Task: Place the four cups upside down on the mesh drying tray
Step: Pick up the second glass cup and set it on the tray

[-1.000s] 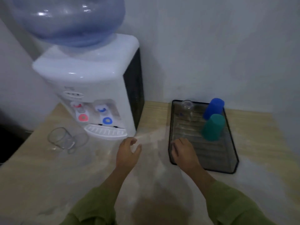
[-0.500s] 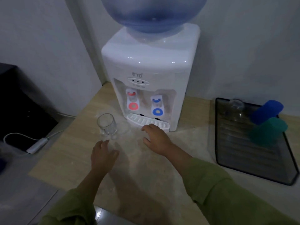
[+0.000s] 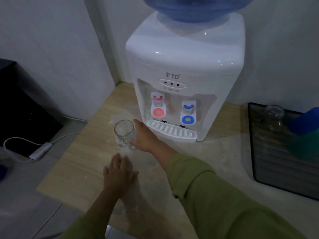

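A clear glass mug (image 3: 123,130) stands upright on the wooden table, just left of the water dispenser's drip tray. My right hand (image 3: 145,135) reaches in from the right and wraps around the mug's right side, with the thumb at its far rim. My left hand (image 3: 119,171) hovers flat over the table nearer to me, its fingers apart and holding nothing. At the far right lies the dark mesh drying tray (image 3: 252,144). It carries an upturned clear glass (image 3: 274,112), a blue cup (image 3: 305,121) and a green cup (image 3: 305,145), both blurred and cut by the frame edge.
A white water dispenser (image 3: 186,66) with red and blue taps stands against the wall between the mug and the tray, with its drip tray (image 3: 170,131) jutting forward. The table's left edge drops to the floor, where a white power strip (image 3: 39,150) and cable lie.
My view has swung left from the tray to the dispenser. My right hand has moved left from the tray edge to the glass mug and closed around it. My left hand has drawn back toward me.
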`<state>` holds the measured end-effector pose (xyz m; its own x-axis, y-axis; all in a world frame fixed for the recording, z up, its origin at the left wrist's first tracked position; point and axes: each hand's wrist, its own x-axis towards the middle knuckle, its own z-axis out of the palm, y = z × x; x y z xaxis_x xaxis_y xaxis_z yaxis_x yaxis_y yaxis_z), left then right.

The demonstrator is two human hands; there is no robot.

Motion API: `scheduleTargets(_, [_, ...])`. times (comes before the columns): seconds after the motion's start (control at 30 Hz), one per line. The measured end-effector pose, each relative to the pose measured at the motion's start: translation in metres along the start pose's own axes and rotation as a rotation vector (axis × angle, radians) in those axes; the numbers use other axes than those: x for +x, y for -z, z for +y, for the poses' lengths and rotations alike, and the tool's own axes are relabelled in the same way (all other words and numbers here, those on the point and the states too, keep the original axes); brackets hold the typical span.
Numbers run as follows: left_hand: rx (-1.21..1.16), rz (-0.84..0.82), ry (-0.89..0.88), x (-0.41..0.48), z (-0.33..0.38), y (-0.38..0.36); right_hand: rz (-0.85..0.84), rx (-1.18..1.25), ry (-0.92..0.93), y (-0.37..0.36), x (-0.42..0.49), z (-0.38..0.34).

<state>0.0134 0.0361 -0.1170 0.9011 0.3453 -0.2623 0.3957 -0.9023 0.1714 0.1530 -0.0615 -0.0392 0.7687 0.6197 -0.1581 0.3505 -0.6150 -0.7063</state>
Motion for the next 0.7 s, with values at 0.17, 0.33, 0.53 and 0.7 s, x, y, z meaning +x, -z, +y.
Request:
scheduleTargets(0.17, [-0.014, 0.057, -0.022, 0.0, -0.004, -0.007, 0.008, 0.217, -0.057, -0.018, 0.022, 0.014])
scheduleTargets(0.33, [-0.048, 0.065, -0.027, 0.002, -0.008, -0.011, 0.013, 0.378, -0.079, -0.033, 0.037, 0.023])
scheduleTargets(0.53, [-0.046, 0.044, -0.011, 0.001, -0.007, -0.008, 0.051, 0.485, -0.086, -0.041, 0.036, 0.025])
scheduleTargets(0.7, [-0.025, 0.009, 0.004, 0.003, -0.007, -0.004, 0.094, 0.515, -0.111, -0.028, 0.004, 0.039])
